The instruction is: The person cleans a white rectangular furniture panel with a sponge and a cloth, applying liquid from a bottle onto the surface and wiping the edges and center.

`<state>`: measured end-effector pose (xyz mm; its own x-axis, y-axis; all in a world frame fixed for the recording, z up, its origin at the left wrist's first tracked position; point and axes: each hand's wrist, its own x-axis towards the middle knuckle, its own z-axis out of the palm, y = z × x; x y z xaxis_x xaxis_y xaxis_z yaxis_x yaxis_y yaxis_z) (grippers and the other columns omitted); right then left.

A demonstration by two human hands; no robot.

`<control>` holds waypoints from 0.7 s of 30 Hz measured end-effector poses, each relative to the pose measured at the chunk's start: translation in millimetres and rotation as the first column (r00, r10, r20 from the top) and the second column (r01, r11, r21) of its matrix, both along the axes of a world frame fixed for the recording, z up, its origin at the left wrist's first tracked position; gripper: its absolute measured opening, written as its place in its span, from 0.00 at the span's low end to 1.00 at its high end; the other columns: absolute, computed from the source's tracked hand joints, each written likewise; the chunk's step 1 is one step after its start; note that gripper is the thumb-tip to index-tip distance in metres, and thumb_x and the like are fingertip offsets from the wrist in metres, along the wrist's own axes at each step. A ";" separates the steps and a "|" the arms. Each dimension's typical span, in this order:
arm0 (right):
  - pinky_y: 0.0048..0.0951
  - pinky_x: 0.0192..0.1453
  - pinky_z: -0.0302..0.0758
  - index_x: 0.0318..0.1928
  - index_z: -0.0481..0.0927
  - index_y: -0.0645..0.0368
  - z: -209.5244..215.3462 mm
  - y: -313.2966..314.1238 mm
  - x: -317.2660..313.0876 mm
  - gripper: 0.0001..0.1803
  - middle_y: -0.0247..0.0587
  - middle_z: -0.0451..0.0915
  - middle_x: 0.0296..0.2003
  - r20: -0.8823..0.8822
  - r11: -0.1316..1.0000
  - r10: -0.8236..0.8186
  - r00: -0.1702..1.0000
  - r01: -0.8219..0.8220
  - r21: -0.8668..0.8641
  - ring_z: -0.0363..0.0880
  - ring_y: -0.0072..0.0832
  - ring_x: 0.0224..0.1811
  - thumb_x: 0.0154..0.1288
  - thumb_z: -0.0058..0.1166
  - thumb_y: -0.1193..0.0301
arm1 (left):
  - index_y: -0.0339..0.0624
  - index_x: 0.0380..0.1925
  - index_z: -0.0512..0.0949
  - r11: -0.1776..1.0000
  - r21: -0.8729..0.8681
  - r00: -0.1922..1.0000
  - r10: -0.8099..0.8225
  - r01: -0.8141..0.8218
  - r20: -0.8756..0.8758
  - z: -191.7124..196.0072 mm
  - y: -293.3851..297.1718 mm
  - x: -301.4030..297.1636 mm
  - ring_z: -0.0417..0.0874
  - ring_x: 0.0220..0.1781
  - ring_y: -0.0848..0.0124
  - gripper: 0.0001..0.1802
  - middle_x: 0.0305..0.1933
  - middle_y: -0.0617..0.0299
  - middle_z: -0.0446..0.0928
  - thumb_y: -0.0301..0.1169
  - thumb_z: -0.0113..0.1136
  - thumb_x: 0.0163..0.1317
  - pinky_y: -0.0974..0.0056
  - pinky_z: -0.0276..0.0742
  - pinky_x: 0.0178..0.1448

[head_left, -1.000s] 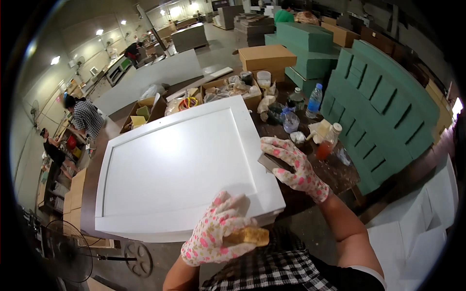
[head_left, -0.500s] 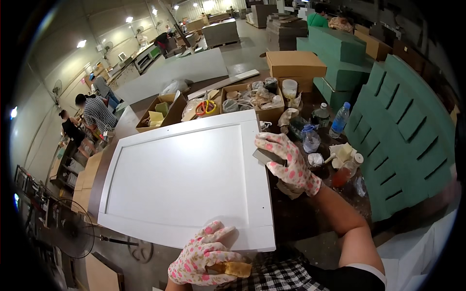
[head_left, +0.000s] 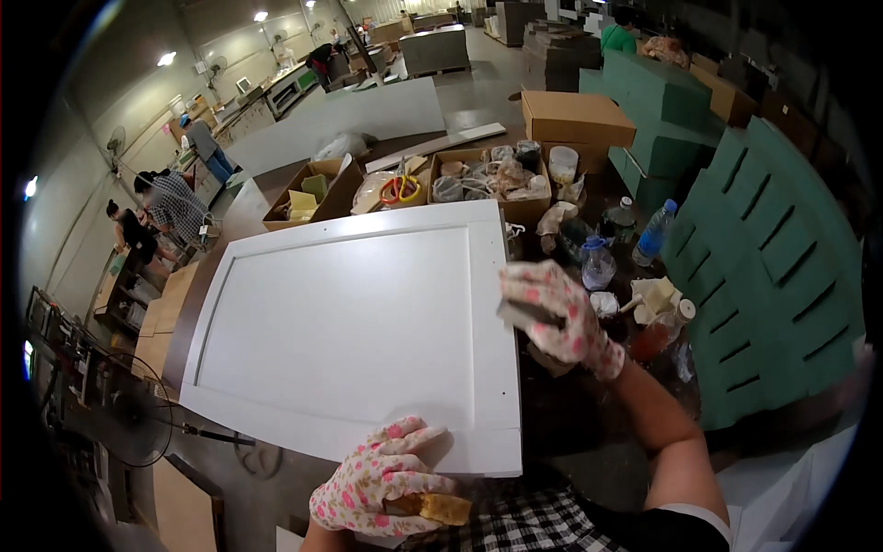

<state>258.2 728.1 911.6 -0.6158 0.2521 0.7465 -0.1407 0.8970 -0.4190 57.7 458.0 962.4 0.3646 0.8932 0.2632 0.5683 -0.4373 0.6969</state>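
Observation:
A white cabinet door panel (head_left: 340,322) with a raised frame lies flat before me. My left hand (head_left: 382,478), in a floral glove, rests its fingers on the panel's near edge. Tucked in that hand is a worn yellow-brown piece (head_left: 445,509), its kind unclear. At the panel's right edge, my right hand (head_left: 559,311), gloved alike and slightly blurred, is closed around a grey sanding block (head_left: 526,316). Whether the block touches the panel's edge I cannot tell.
Beyond the panel stand an open carton (head_left: 313,195) with yellow pads, scissors (head_left: 401,189) and a box of wrapped items (head_left: 487,179). Plastic bottles (head_left: 655,232) stand on the right, beside slotted green sheets (head_left: 763,276). A fan (head_left: 133,414) is at left; people work farther off.
My right hand has shifted slightly right and nearer with the grey block, which has turned at the panel's edge. My left hand stays on the near edge. The view has tilted a little.

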 end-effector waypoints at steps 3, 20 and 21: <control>0.38 0.65 0.66 0.56 0.76 0.56 14.4 51.4 -33.0 0.26 0.44 0.76 0.55 -0.030 0.947 -0.258 0.966 0.247 -0.206 0.72 0.38 0.60 0.53 0.53 0.69 | 0.52 0.41 0.82 1.000 -0.012 0.999 -0.017 0.017 -0.034 3.8 4.6 3.7 0.72 0.65 0.56 0.18 0.38 0.69 0.83 0.39 0.72 0.48 0.49 0.58 0.70; 0.32 0.65 0.66 0.50 0.79 0.56 5.3 120.2 -57.1 0.18 0.42 0.76 0.54 -0.094 0.934 -0.288 0.953 0.258 -0.246 0.72 0.35 0.58 0.57 0.54 0.71 | 0.49 0.36 0.82 0.995 0.004 0.993 0.103 -0.103 0.060 0.6 11.2 19.5 0.76 0.61 0.58 0.13 0.35 0.69 0.83 0.34 0.71 0.48 0.53 0.64 0.67; 0.31 0.67 0.64 0.50 0.79 0.56 4.0 128.8 -62.5 0.19 0.41 0.76 0.55 -0.069 0.901 -0.279 0.958 0.236 -0.363 0.71 0.35 0.60 0.57 0.54 0.71 | 0.49 0.36 0.82 0.991 0.008 0.988 0.131 -0.132 0.083 -2.2 10.5 20.1 0.77 0.60 0.57 0.13 0.35 0.69 0.83 0.33 0.71 0.48 0.53 0.65 0.67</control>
